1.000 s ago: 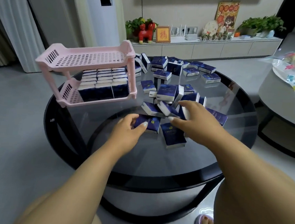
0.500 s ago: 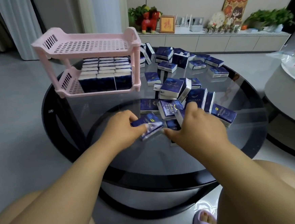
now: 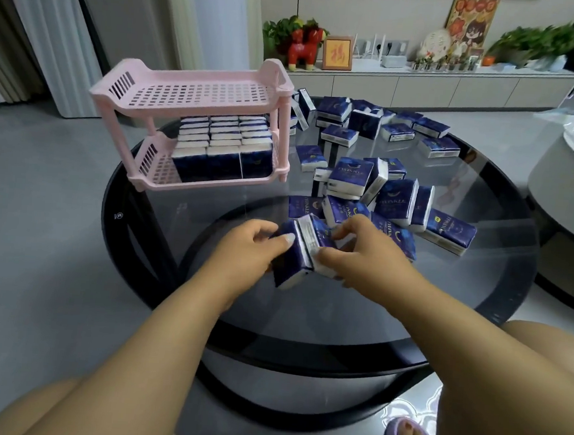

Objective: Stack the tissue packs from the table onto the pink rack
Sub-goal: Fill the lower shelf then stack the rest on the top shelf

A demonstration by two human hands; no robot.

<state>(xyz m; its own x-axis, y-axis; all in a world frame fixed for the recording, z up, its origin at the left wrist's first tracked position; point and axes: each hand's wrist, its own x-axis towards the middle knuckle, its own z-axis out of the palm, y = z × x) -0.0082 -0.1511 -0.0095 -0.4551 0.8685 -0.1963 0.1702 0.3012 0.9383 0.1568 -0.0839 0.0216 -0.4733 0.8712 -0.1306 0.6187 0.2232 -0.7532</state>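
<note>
Head view shows both hands, left (image 3: 248,248) and right (image 3: 358,254), each with a closed grip gathering packs (image 3: 302,249) above the counter's near edge; next, carry them to the rack (image 3: 199,93).

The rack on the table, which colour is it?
Pink; the rack has slotted shelves, seen clearly in the head view.

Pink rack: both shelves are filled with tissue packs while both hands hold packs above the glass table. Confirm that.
Not quite. The head view shows the pink rack with packs only on its lower shelf; the top shelf is bare. Left hand and right hand do hold tissue packs over the glass table.
</note>
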